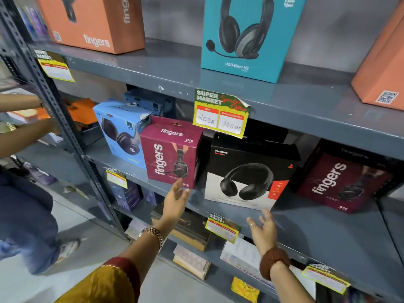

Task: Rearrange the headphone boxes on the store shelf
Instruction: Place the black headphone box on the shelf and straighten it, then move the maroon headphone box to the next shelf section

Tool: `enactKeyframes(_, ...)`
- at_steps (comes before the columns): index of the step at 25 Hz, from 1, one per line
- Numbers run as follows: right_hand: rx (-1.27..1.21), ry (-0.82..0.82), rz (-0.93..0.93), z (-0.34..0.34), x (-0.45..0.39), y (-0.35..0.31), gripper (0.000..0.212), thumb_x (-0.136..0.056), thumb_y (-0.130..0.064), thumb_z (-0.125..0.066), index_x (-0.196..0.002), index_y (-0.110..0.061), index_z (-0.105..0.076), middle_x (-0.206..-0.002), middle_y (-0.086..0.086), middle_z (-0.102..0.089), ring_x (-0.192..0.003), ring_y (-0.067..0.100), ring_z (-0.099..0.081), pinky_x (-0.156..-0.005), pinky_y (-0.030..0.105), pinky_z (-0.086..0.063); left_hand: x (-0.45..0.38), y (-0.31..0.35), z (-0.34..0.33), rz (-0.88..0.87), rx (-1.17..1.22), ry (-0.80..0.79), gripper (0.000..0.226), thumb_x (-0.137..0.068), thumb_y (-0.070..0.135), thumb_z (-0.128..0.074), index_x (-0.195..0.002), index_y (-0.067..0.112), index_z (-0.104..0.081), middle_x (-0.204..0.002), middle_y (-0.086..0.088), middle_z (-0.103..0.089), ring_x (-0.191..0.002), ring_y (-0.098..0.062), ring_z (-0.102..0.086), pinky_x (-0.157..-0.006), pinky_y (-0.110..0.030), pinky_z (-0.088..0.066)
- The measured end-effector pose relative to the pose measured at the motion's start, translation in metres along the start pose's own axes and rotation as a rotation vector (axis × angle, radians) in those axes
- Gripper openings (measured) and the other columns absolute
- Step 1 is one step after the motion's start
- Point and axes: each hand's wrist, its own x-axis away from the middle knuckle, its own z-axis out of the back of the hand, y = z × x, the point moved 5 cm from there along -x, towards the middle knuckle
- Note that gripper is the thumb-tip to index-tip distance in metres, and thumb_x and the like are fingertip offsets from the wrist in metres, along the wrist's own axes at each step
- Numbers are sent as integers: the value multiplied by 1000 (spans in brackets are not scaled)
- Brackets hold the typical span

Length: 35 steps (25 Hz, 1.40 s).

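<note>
Four headphone boxes stand in a row on the middle grey shelf (328, 226), seen from the head camera. From the left: a light blue box (118, 132), a maroon "fingers" box (172, 152), a black and white box (249, 171) picturing black headphones, and a darker maroon "fingers" box (341, 182) in shadow. A yellow price tag (220, 114) hangs from the shelf above. The left hand (176, 200) reaches up with fingers loosely spread, its fingertips at the maroon box's lower front edge; actual contact is unclear. The right hand (263, 230), fingers spread and empty, hovers just below the black and white box.
</note>
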Motion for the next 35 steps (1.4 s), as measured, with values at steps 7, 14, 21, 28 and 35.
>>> enactKeyframes(7,-44,-299,178,-140,26,-76,43,-91,-10,-55,-133,-6,-47,-143,12,-49,-128,19,-49,-97,15,-40,-29,38,118,-162,-84,194,57,-98,31,-45,-150,20,-24,-158,-6,-30,-146,-20,-28,-117,-40,-29)
enactKeyframes(14,-152,-168,135,-185,7,-142,63,-94,-41,-45,-148,-16,-24,-155,5,-31,-141,20,-32,-100,23,-25,-49,83,131,-168,31,-8,49,-101,36,-35,-144,13,-34,-136,2,-49,-107,0,-52,-75,1,-41)
enactKeyframes(21,-172,-204,185,-167,41,-133,65,-89,-52,-47,-144,-19,-37,-144,-4,-46,-127,12,-45,-104,25,-33,1,86,130,-216,151,16,58,-96,39,-45,-148,24,-26,-126,19,-46,-103,10,-52,-73,-2,-45)
enactKeyframes(28,-156,-295,244,-87,117,-97,67,-83,-62,-48,-138,-25,-47,-138,-8,-54,-124,10,-52,-105,31,-42,112,65,116,-242,161,162,57,-86,57,-52,-136,30,-46,-132,6,-59,-114,-8,-61,-96,-33,-50)
enactKeyframes(35,-209,-127,251,62,147,-51,72,-75,-71,-51,-132,-27,-54,-134,-13,-57,-125,7,-52,-109,32,-39,189,70,-6,-259,99,8,47,-93,45,-48,-135,25,-48,-124,9,-59,-103,7,-57,-78,-10,-42)
